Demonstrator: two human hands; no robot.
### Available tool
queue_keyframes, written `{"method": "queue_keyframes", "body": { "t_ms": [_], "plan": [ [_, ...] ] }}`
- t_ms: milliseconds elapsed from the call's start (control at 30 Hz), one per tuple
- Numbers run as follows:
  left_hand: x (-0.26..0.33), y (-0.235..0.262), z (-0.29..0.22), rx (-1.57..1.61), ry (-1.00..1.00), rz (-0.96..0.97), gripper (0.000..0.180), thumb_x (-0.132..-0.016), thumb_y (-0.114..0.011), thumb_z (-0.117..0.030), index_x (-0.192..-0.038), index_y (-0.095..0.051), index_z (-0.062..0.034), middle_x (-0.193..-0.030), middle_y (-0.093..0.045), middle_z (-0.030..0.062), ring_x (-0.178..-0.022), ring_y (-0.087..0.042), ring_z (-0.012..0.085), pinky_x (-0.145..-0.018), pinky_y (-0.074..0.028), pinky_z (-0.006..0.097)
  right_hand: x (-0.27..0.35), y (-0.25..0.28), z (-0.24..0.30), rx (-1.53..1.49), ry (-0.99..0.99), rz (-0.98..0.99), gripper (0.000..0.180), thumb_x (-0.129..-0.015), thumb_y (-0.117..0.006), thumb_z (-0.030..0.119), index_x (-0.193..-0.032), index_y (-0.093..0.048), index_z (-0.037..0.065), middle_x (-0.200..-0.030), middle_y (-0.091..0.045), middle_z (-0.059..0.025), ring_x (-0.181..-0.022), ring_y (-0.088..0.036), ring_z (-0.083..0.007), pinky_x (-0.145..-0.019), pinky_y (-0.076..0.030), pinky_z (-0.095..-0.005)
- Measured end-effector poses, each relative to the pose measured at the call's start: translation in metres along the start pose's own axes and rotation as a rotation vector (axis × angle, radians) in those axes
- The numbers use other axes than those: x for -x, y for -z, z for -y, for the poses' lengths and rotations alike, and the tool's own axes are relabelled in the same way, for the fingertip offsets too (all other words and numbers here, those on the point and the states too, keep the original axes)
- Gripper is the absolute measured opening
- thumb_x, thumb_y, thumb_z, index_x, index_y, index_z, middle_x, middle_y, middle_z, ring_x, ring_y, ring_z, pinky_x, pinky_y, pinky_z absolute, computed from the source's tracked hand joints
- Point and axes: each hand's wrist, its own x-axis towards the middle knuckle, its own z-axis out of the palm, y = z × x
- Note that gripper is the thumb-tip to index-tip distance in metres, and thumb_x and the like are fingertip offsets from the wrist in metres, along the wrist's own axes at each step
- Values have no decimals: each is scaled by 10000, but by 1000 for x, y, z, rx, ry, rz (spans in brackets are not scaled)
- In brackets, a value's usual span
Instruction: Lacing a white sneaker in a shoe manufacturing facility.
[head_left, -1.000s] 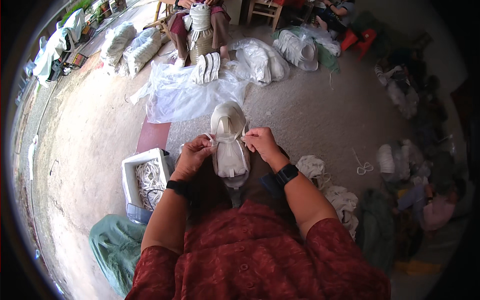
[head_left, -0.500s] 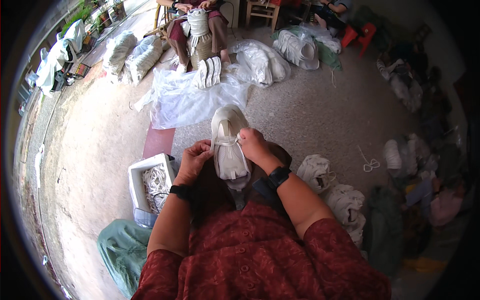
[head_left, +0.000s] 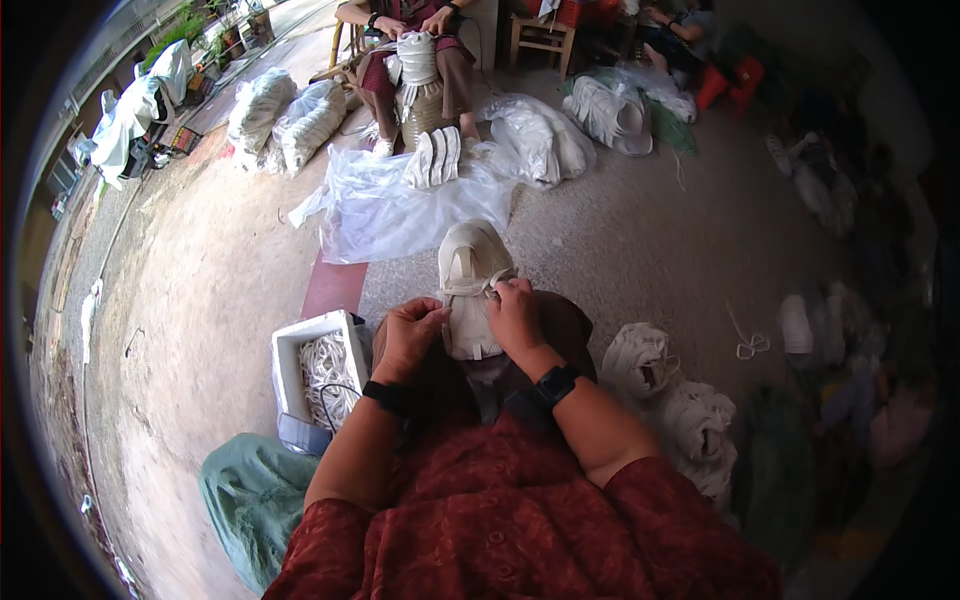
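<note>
An off-white shoe upper [head_left: 470, 330] rests in front of me over my lap, its rounded end pointing away from me. A pale lace [head_left: 466, 288] crosses its middle. At the upper's right edge my right hand [head_left: 517, 318] is closed, pinching the lace between thumb and fingers. My left hand [head_left: 408, 335] is closed too, thumb and fingertips pressed together at the left edge of the upper. Whether a lace end lies in those fingertips is too small to tell. Dark bands circle both of my wrists.
At my left stands a white foam box [head_left: 284, 350] of white laces [head_left: 325, 375], near a green sack [head_left: 250, 500]. White shoe uppers [head_left: 690, 415] are piled at my right. Ahead, plastic sheeting [head_left: 370, 215] lies before a seated person [head_left: 410, 60] handling stacked uppers.
My left hand has come slightly down along the upper's left edge, away from the cross lace. The right hand stays at the lace. The whole view has shifted a little.
</note>
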Motion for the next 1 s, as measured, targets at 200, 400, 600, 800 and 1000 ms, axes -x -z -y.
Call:
{"method": "queue_keyframes", "body": {
  "t_ms": [200,400,600,800,1000],
  "plan": [
    [-10,-27,8,-438,-373,-3,113,-739,-650,-104,-794,-651,-6,-707,-646,104,-665,-620,157,-617,-480,316,-3,1,14,-7,-11,90,140,-667,-585,41,-785,-573,-34,-797,-571,-202,-864,-529,-355,-764,-443,-393],
    [-34,-53,1,-1126,-546,22,82,-743,-575,-140,-739,-624,-74,-730,-609,158,-725,-610,312,-626,-503,376,3,-12,-4,-196,-102,-101,159,-694,-543,22,-834,-584,-39,-870,-572,-225,-881,-524,-372,-768,-434,-410],
    [-34,-63,-5,-1411,-531,85,126,-766,-530,-146,-781,-627,-67,-817,-610,132,-725,-631,282,-608,-521,372,2,-16,-8,-221,-138,-167,158,-700,-534,28,-822,-617,-28,-832,-594,-216,-825,-546,-367,-767,-428,-419],
    [-35,-73,-8,-1456,-510,62,137,-766,-534,-150,-837,-597,-51,-855,-595,150,-749,-628,288,-624,-516,368,-3,-19,-15,-250,-178,-125,143,-689,-538,14,-783,-640,-17,-796,-610,-207,-802,-576,-354,-754,-447,-408],
    [-44,-65,-8,-1538,-549,188,151,-779,-517,-160,-851,-591,-50,-864,-597,142,-772,-630,289,-626,-517,374,-8,-11,-5,-378,-321,-81,178,-669,-541,-10,-813,-642,-40,-764,-623,-222,-749,-615,-357,-713,-485,-379]
  ]
}}
